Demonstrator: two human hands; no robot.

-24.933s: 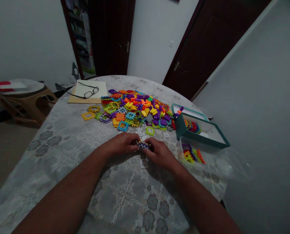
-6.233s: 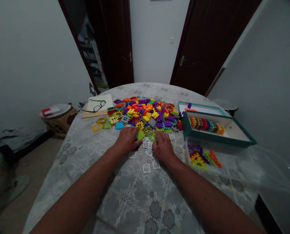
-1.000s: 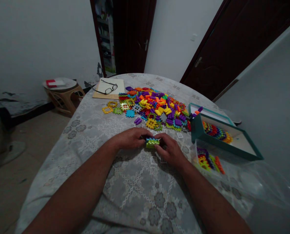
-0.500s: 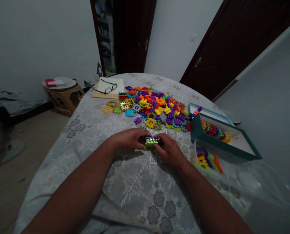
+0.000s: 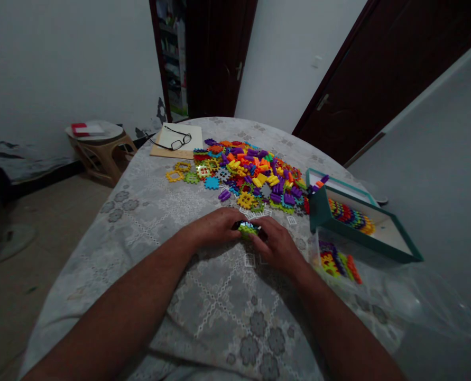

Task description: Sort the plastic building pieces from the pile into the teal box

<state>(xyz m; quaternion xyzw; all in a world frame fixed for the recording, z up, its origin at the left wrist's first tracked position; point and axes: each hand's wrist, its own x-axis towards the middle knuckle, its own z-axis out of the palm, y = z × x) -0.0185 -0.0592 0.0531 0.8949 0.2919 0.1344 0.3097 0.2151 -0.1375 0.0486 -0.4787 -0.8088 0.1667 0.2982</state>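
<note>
Through the head camera I am seeing a small toothed block [image 5: 248, 229], green with some blue, which is sitting between my two hands, over the near middle of the bench [image 5: 211, 304]. The fingers of my left hand [image 5: 221, 225] are grasping its left end, and the fingers of my right hand [image 5: 277, 241] are grasping its right end. Whether it is touching the cloth, I cannot tell. Small white frames [image 5: 291, 220] are lying flat around the hands, behind and in front. Beyond them a wide pile [image 5: 259, 174] of coloured pieces is spreading, with a yellow piece [image 5: 245, 200] lying at its near edge. To the right, a green box [image 5: 366, 238] is standing open, holding a row of pieces [image 5: 352, 216]; in front of it, clear plastic [image 5: 405, 296] is lying with more pieces [image 5: 334, 259]. At the far left, glasses [image 5: 176, 145] are resting on a pale pad [image 5: 193, 136].
</note>
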